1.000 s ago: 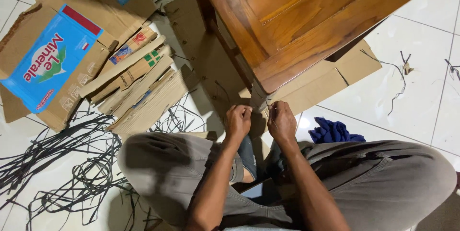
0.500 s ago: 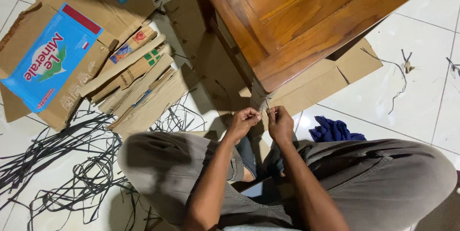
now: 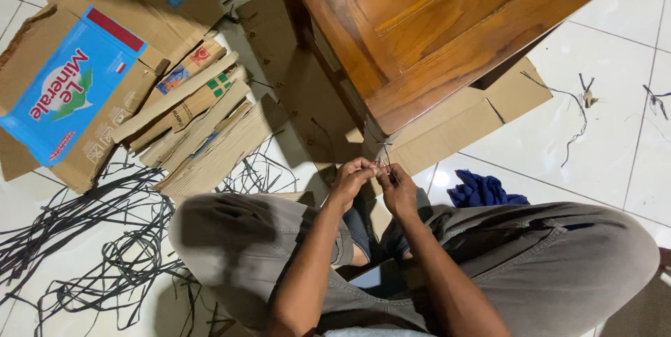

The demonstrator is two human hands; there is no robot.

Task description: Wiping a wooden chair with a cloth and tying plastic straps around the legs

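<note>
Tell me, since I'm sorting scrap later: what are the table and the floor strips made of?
Table: looks like solid wood, glossy varnish, visible grain and panel joints. Strips: thin, dark, flat and curly, probably plastic strapping, though I can't be sure.

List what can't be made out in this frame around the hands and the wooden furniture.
- Head view: what the left hand and right hand pinch is too thin to identify; the fingers cover it.
- Brown wooden furniture piece: cut off by the top edge, so its kind is unclear.
- Blue cloth: partly hidden behind the grey-trousered knee.
- Tangled black strips: run off the left edge.
</note>
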